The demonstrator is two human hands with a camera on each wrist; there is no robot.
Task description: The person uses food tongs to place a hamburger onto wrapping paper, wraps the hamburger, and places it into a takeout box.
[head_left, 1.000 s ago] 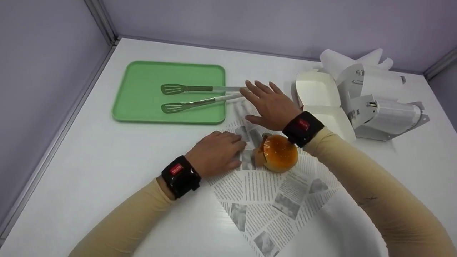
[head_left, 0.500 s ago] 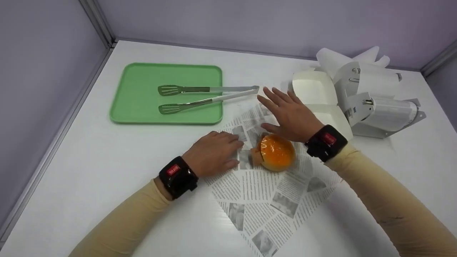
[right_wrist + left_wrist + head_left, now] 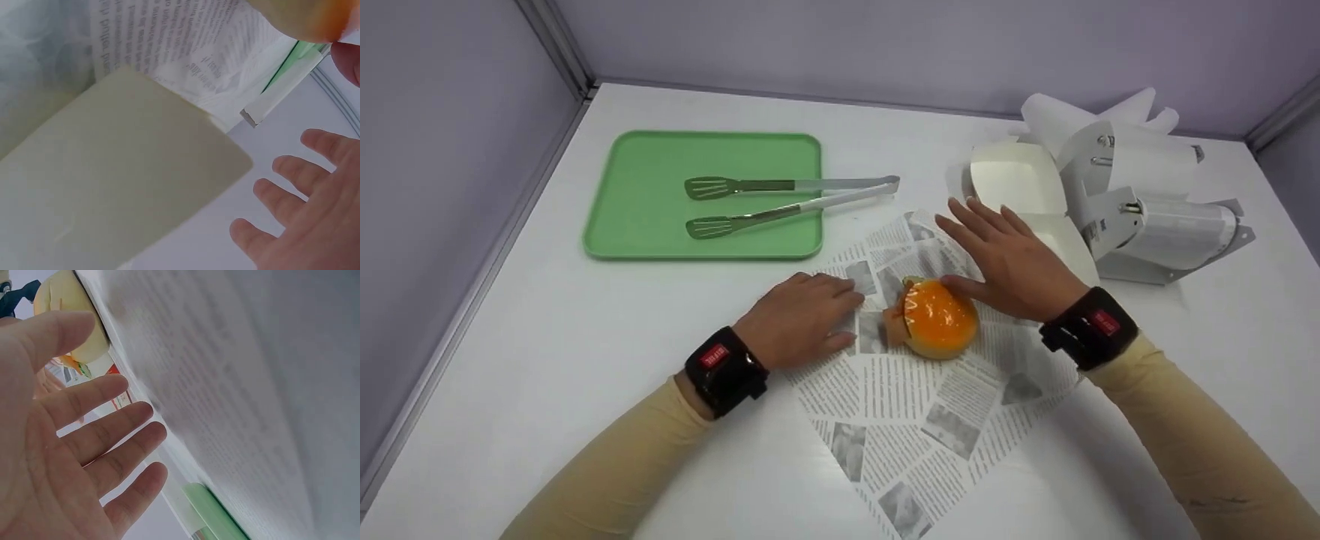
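A hamburger [image 3: 941, 319] with a glossy orange bun and white zigzag lines sits on a diamond-laid sheet of newsprint-patterned paper [image 3: 911, 390]. My left hand [image 3: 802, 319] lies at the paper's left edge, its fingers extended and loosely spread toward the burger; in the left wrist view the hand [image 3: 67, 461] holds nothing. To the burger's upper right, my right hand [image 3: 1012, 266] is spread over the paper, thumb tip right at the bun's edge. The right wrist view has the fingers of this hand [image 3: 315, 208] apart, near the bun [image 3: 309, 17].
Metal tongs [image 3: 780, 214] lie partly on a green tray [image 3: 637, 165] at the back left, their handle end over the white table. An open cream-white box [image 3: 1016, 180] stands beyond the right hand. Beside it is a metal holder with a white roll [image 3: 1181, 232].
My right hand has moved right and toward me, away from the tongs' handle end, uncovering it and more of the paper. The left hand has stayed nearly in place.
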